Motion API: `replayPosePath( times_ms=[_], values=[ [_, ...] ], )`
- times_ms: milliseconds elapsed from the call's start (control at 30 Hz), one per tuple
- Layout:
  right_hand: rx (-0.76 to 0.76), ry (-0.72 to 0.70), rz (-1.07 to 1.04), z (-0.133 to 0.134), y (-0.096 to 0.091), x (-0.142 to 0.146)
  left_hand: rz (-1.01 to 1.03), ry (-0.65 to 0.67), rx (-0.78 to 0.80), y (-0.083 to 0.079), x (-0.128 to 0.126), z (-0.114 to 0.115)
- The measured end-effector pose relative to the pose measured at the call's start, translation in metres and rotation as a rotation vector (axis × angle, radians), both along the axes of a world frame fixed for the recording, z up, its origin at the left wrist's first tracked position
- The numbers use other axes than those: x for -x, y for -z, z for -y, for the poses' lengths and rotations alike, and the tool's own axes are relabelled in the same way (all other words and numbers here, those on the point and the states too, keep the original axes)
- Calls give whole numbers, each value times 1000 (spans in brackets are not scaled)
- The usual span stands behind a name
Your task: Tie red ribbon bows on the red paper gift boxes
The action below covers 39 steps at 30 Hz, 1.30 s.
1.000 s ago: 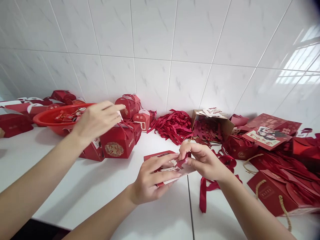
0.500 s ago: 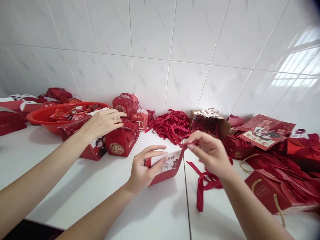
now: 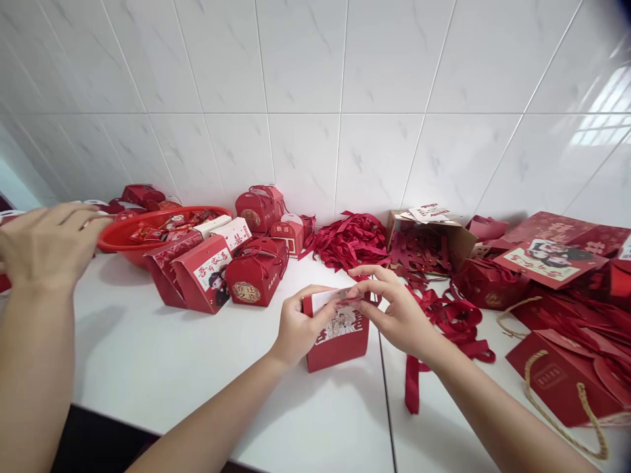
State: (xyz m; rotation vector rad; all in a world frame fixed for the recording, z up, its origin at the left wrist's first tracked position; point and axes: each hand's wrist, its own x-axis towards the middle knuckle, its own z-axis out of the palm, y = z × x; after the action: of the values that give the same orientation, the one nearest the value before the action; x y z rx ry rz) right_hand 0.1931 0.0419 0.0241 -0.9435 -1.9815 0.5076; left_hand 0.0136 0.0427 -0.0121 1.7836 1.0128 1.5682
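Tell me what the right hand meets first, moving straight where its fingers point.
The right hand would likely first meet the top of the held red box, then perhaps the left hand; depth is unclear.

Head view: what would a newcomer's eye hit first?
First, the small red box at front centre, held at its side by the left hand, with the right hand's fingers at its top. Behind it, by the tiled wall, lies a tangled heap of red ribbon. At the far left, another person's hand looms large beside a bright red basin.
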Motion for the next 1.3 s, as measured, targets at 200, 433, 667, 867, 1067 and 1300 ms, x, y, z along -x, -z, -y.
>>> replayPosePath(
  times_ms=[200,433,667,867,1067,1300],
  values=[
    [54,-21,-29,2,3,5,-15,-12,-34,-3,-2,4],
    [17,-7,-53,4,7,8,-15,-12,-65,1,-2,3],
    [-66,8,-74,6,9,11,-27,-29,-116,2,-2,4],
    [-118,11,-180,4,10,10,-6,75,-148,3,0,9],
    [142,-73,-176,1,2,1,51,32,-32,0,2,6],
    [426,-282,-108,-15,-6,-25,43,-21,-132,-5,12,2]
  ],
)
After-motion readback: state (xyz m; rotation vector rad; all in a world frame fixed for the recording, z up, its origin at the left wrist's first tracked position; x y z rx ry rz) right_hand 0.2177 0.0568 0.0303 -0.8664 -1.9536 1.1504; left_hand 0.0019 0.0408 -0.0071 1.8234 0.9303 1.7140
